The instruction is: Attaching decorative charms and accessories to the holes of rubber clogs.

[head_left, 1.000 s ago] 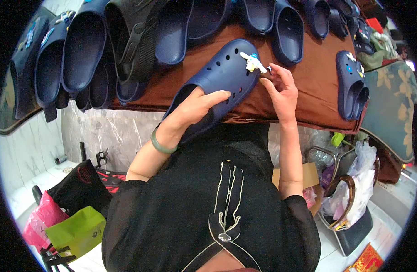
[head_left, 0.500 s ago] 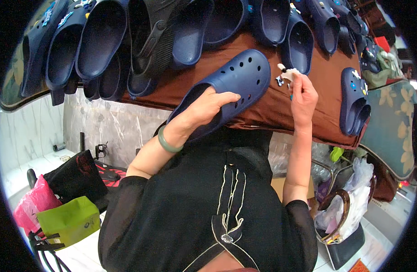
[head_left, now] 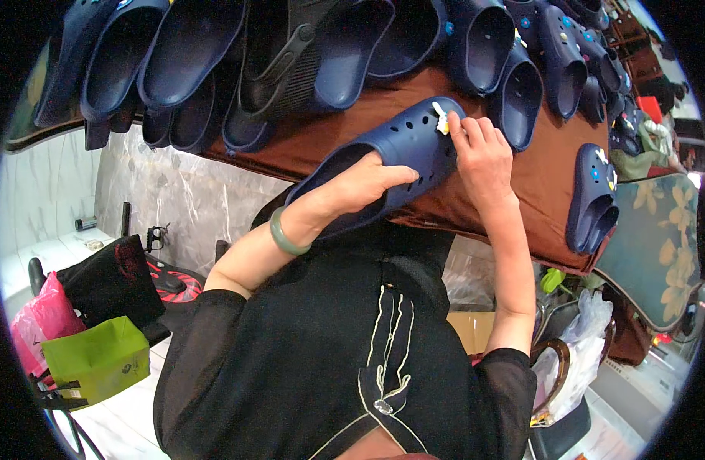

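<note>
A navy-blue clog [head_left: 395,139] with round holes in its upper is tilted over the near edge of the table. My left hand [head_left: 360,184] grips it, the fingers tucked inside the opening and the thumb lying on the upper. At the toe of the clog, my right hand [head_left: 484,157] pinches a small white shoe charm [head_left: 442,123] with a bit of yellow, against the holes. The fingertips partly cover the charm, so whether its peg sits in a hole cannot be told.
Several navy clogs [head_left: 191,61] and a black strapped clog [head_left: 291,69] line the back of the brown-covered table [head_left: 544,184]. At the right edge stands a clog pair with charms [head_left: 596,195]. Bags, including a green one [head_left: 99,364], sit low at the left.
My right hand has moved left with the charm, from above the table to the toe of the clog. My left hand keeps its hold on the clog.
</note>
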Motion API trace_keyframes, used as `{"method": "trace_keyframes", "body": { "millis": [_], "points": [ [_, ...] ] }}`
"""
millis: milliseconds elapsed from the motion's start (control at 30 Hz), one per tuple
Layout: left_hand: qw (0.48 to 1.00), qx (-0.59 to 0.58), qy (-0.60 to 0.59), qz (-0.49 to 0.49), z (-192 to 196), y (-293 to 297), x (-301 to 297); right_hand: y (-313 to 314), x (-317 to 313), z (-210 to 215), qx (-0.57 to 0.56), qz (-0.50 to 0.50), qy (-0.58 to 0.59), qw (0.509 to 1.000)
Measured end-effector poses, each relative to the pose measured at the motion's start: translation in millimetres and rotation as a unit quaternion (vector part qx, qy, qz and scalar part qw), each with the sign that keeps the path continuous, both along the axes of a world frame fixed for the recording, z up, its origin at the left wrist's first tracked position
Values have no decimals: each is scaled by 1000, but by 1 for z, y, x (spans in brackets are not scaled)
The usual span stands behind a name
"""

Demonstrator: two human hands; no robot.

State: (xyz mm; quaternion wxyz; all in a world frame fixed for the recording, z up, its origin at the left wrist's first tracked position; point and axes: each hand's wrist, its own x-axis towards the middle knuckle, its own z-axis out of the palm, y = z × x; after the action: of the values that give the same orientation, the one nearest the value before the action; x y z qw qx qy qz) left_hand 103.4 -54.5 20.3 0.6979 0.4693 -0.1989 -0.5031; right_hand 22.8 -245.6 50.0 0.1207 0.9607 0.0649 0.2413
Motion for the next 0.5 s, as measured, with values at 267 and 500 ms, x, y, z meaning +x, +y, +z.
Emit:
{"method": "trace_keyframes", "body": {
  "millis": [267, 500],
  "points": [
    [1000, 1, -12, -22, -2, 0, 3, 9, 20, 17, -183, 10, 132, 974],
    [1000, 13, -17, 4, 0, -2, 0, -18, 12, -12, 211, 37, -18, 977]
  ]
}}
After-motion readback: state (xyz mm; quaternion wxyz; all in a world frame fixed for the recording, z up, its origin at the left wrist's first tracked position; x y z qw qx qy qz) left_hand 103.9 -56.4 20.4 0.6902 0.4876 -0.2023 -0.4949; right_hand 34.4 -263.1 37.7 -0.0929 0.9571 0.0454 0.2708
